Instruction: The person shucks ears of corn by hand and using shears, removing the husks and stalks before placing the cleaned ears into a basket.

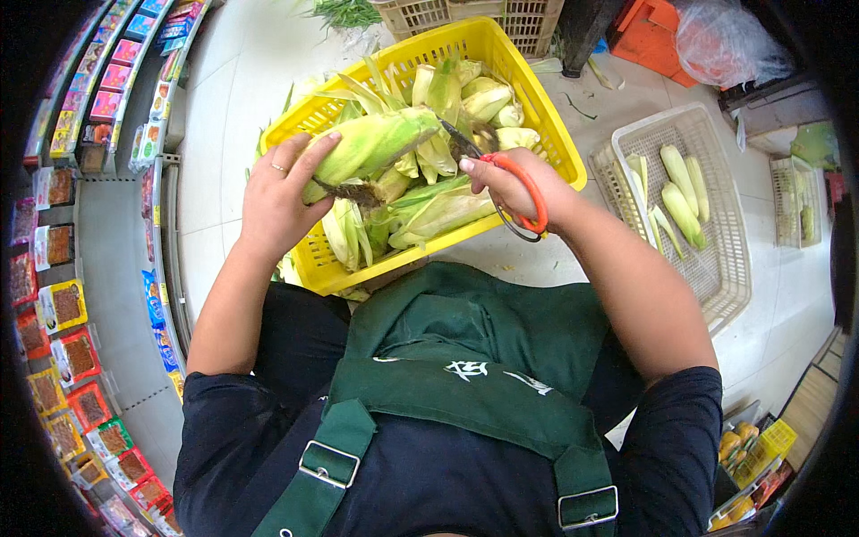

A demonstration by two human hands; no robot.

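Note:
My left hand (282, 191) grips an ear of corn in its green husk (376, 144), held at a slant above a yellow plastic crate (416, 265). Dark brown silk hangs at the ear's end near my fingers. In my right hand (520, 181) is a pair of scissors (537, 194) with orange-wrapped handles. Their dark blades point up and left, close to the far end of the ear; whether they touch it I cannot tell. Below both hands, the crate holds several husked ears (486, 101) and loose husk leaves (443, 218).
A white perforated crate (728, 268) with several trimmed ears (681, 201) stands on the floor to the right. Beige crates (463, 10) stand behind the yellow one. Shelves of packaged food (70, 302) line the left. An orange crate (644, 40) with clear plastic bags sits far right.

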